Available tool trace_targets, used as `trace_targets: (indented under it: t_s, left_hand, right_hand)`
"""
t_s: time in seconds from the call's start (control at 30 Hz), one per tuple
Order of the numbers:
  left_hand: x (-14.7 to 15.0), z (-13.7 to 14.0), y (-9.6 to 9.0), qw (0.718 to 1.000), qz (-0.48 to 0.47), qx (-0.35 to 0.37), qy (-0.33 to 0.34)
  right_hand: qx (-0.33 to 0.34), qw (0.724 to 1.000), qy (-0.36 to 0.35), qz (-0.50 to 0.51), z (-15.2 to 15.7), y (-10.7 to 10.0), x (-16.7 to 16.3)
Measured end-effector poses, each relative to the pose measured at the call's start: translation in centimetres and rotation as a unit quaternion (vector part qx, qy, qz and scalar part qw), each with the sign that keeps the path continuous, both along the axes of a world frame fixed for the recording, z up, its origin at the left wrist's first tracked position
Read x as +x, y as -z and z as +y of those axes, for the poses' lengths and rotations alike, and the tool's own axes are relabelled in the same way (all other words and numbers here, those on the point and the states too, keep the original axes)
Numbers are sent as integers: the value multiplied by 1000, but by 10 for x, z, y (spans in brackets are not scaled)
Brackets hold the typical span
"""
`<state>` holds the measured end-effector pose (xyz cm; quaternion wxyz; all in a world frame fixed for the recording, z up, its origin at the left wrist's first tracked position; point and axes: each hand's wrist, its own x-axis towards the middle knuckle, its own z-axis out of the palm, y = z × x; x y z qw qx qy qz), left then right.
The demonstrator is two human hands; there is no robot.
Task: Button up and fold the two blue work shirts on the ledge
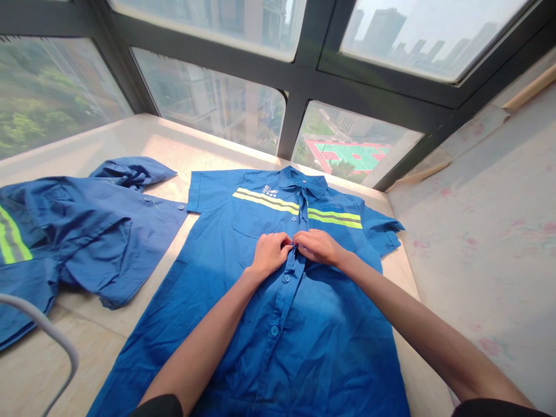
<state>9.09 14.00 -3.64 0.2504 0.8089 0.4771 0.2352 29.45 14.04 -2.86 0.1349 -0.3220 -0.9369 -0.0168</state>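
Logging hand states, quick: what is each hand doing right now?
Left hand: closed, pinching the button placket of the blue shirt.
Right hand: closed, pinching the same placket from the other side.

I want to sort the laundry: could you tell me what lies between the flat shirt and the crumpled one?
In the head view, only bare sill separates flat shirt from crumpled shirt.

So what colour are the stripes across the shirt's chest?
Fluorescent yellow-green stripes with a grey band between, on the blue shirt; head view.

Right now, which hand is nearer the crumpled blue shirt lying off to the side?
Left. The left hand is on the flat shirt's placket, toward the crumpled shirt; the right hand is beyond it.
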Motion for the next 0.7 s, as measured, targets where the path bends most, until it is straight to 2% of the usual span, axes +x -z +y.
trace_targets:
  t_s: [0.13,0.43,0.7]
  left_hand:
    - [1,0,-1,1000,-7,-11,-13]
    - [3,3,3,993,-74,-70,-53]
    - [6,3,5,981,-140,-100,-86]
  right_hand:
    - [36,999,-1,23,1,9,0]
    - [1,996,49,76,-8,14,-3]
    - [43,985,77,147,-14,28,-1]
